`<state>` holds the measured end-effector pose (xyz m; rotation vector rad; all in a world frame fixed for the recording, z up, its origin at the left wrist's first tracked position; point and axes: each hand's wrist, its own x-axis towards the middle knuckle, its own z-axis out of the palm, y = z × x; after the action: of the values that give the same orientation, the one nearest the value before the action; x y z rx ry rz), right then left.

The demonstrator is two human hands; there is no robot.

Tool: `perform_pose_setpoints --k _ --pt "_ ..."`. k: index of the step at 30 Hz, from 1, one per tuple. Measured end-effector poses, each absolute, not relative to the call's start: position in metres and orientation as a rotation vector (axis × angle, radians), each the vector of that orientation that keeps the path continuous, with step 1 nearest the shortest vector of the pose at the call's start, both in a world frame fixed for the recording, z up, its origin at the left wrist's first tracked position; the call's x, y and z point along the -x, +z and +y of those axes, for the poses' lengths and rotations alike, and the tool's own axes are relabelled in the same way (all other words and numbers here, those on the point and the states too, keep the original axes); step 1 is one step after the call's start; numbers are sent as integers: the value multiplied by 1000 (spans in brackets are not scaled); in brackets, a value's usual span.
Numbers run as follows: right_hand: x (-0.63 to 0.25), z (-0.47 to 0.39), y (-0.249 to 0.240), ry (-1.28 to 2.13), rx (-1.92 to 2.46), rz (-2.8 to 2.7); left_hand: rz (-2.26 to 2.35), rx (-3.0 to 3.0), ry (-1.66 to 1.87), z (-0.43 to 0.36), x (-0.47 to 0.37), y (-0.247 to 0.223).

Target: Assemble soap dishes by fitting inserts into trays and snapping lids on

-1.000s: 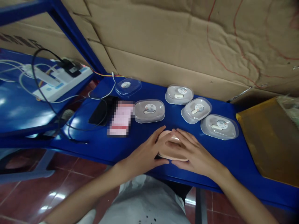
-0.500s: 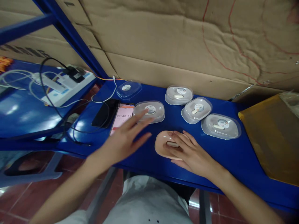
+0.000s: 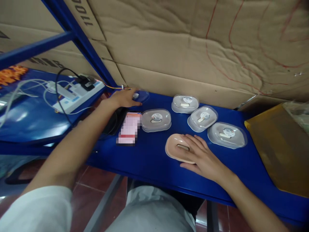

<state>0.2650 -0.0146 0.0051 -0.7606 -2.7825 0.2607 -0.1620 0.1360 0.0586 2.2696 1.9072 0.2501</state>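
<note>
A peach oval plastic dish [image 3: 174, 146] with a dark-rimmed slot holding a pale strip lies on the blue table. My right hand [image 3: 199, 158] grips its right end, with the fingers across the top and the thumb at the near side. At the back left, my left hand [image 3: 126, 97] reaches over a loose clear plastic lid [image 3: 144, 95] bearing a round label. Its thumb and fingers are apart around the lid's left part; whether they touch it I cannot tell. Just in front of that lid stands a pale oval box [image 3: 156, 124] under a clear, labelled cover.
More covered pale boxes stand at the back right: one [image 3: 185, 108], a second [image 3: 201, 124] and a third [image 3: 227, 138]. A phone [image 3: 128, 129] lies left of centre. Farther left is a white power strip [image 3: 77, 98] with cables. A yellow-brown package [image 3: 280, 145] is at right, cardboard [image 3: 169, 48] behind.
My left hand has moved from above the left covered box back and left to the loose clear lid. My right hand stays on the peach dish. The view has shifted slightly.
</note>
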Motion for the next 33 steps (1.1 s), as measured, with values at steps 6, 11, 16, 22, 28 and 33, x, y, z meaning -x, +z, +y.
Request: perform_pose_setpoints --k 6,11,16,22,28,33 --pt "-267 -12 14 305 727 -2719 1948 -2331 471 75 132 97" --pt "-280 -7 26 236 820 -2437 1265 -2534 657 16 73 108" --pt "-293 -6 28 169 916 -2261 945 -2417 507 5 35 67" --pt "-288 -5 27 240 871 -2483 831 -2457 482 13 26 33" --pt "-285 -6 33 310 870 -2573 819 -2422 562 7 19 24" --pt "-283 -10 37 342 836 -2566 704 -2427 693 3 15 12"
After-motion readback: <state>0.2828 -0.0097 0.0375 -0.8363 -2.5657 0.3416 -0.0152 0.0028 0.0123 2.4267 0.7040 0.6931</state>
